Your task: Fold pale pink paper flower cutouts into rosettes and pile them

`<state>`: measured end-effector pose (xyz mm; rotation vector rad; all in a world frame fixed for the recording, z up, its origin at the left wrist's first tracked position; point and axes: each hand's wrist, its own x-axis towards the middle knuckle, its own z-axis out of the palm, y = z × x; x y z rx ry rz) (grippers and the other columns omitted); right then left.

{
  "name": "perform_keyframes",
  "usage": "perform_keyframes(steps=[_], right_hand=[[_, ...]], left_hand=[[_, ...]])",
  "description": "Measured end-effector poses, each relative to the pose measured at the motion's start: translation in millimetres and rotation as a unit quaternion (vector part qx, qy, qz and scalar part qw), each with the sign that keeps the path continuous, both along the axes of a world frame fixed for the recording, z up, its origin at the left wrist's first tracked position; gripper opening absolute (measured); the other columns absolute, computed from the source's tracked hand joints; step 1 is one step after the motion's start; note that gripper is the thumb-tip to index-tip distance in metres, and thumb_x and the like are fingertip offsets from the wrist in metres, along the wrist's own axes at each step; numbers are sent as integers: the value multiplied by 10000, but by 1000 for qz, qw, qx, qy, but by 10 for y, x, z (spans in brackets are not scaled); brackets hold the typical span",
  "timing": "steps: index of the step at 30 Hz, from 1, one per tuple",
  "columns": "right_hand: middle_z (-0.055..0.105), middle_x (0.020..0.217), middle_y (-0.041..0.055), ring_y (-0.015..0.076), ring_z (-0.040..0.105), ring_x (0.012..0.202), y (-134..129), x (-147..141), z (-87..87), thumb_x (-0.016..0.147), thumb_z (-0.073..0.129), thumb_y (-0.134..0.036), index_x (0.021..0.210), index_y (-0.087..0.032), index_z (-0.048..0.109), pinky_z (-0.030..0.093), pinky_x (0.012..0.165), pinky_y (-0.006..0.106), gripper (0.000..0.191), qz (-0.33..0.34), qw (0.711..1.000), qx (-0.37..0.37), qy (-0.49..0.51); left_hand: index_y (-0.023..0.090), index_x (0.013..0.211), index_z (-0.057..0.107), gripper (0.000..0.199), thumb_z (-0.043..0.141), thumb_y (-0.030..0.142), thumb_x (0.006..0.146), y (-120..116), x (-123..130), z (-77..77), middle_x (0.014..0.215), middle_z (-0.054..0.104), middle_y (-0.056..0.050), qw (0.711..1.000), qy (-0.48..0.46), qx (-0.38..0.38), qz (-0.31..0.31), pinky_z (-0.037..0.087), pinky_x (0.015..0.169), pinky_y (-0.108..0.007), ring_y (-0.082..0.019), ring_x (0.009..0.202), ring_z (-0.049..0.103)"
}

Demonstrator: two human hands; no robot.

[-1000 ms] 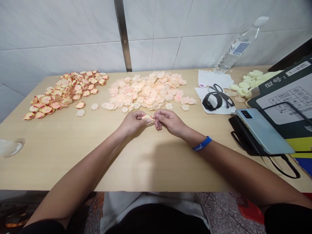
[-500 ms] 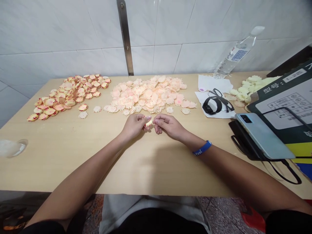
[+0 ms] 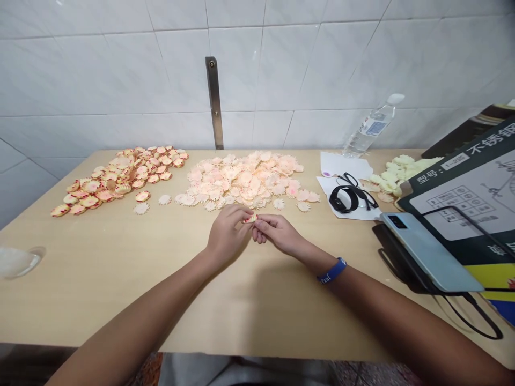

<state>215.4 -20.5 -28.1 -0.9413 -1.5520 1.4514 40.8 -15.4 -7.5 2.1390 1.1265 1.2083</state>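
Note:
Between the fingertips of both hands is a small cream flower-shaped piece with a red edge. My left hand pinches it from the left, fingers curled over its top. From the right, the thumb and forefinger of my right hand close on its edge, the other fingers folded below. Just beyond lies a pile of pale pink flower-shaped pieces, flat and jagged-edged. Farther left is a pile of red-edged flower pieces. Two pale single pieces and one red-edged piece lie between the piles.
Right of the pink pile are paper sheets with a black wristband and glasses, a tilted water bottle, and pale yellow flower pieces. A phone and printed box stand nearer. A clear cup lies left.
The view has tilted upward, so everything sits lower in the picture. My left hand has turned over the piece, its fingers now on top; the right hand still pinches its edge.

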Motion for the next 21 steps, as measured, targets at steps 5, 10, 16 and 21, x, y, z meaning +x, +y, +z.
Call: perform_keyframes(steps=[5,10,16,21], right_hand=[[623,649,29,113,545,557,20,-6,-27,843,606,-631,728,-155,648,457,558,259,492,-34,999,1,9],[636,683,27,106,554,564,22,-8,-53,847,610,-604,757,-160,634,459,560,252,453,-45,999,-14,9],[622,686,16,100,546,594,-51,-30,-18,876,599,-529,786,-163,618,461,591,246,378,-48,998,-6,-31],[628,711,9,120,584,626,-44,-47,-41,808,688,-502,891,-170,622,482,581,256,349,-70,997,-18,-4]], left_hand=[[201,859,698,145,557,184,887,45,-29,-53,902,732,-54,995,66,59,-38,519,773,-298,-180,852,662],[193,779,698,200,530,178,887,81,-64,-21,853,728,-44,996,72,19,-44,497,724,-273,-162,798,656],[174,619,560,223,629,261,813,93,-84,54,592,575,16,988,106,-105,36,346,545,-247,-122,582,508],[180,617,498,255,649,301,784,65,-77,83,573,521,35,983,117,-135,43,307,528,-239,-114,566,462]])
